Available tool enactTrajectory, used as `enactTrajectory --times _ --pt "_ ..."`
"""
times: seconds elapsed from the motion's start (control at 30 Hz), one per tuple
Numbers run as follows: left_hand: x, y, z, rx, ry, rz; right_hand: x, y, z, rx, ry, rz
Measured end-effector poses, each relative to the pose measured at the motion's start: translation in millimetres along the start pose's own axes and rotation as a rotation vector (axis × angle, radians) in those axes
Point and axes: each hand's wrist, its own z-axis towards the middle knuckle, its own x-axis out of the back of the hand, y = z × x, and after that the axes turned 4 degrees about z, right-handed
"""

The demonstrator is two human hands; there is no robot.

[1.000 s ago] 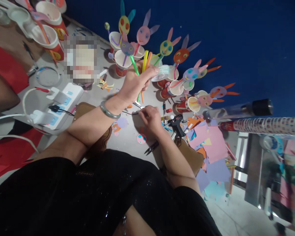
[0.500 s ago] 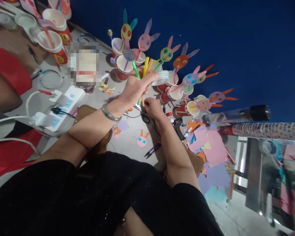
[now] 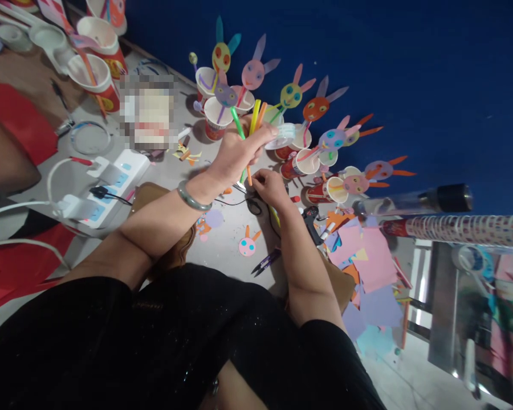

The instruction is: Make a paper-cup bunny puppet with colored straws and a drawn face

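My left hand (image 3: 235, 149), with a bangle on its wrist, is closed round a green straw (image 3: 236, 118), a yellow straw (image 3: 255, 115) and an orange straw (image 3: 262, 113). At its fingertips is a clear tape roll (image 3: 284, 135), which it seems to pinch too. My right hand (image 3: 272, 188) is closed just beside the straws' lower ends; whatever lies between its fingertips is too small to make out. On the table in front of me lie a pink paper rabbit face (image 3: 247, 246) with orange ears and a pair of thread snips (image 3: 265, 263).
Behind my hands stand several paper cups (image 3: 217, 117) with rabbit faces on sticks. A glue gun (image 3: 311, 223) and coloured paper sheets (image 3: 370, 256) lie to the right. A power strip (image 3: 118, 185) with cords is at left, near another person's arm (image 3: 8, 154).
My right hand's fingertips have drawn back slightly to the right from the straws' lower ends. My left hand keeps its hold, almost still.
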Motion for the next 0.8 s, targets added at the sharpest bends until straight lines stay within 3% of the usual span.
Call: enactTrajectory --times 0.1,0.23,0.33,0.4,0.5,0.6,0.7,0.8 --pt "1 -2 0 -0.047 -0.033 -0.024 4 1 -1 -0.010 0.017 0.019" --pt "3 -2 2 0.009 -0.001 0.001 10 -15 -11 -0.004 0.031 0.078" --pt "3 -1 3 0.069 0.042 0.064 12 -37 -35 0.040 -0.137 0.188" --pt "2 -1 2 0.082 0.039 0.085 7 -51 -59 0.118 -0.311 0.232" --pt "1 -1 1 -0.006 -0.019 0.040 -11 -66 -96 0.231 -0.450 0.266" --pt "0 -2 -2 -0.042 -0.051 0.012 -29 -71 -124 0.366 -0.493 0.245" --pt "-3 -1 -6 0.064 -0.052 0.040 -35 -69 -140 0.547 -0.576 0.261" --pt "-7 -1 -11 0.143 -0.072 0.003 -28 -70 -147 0.564 -0.483 0.198"
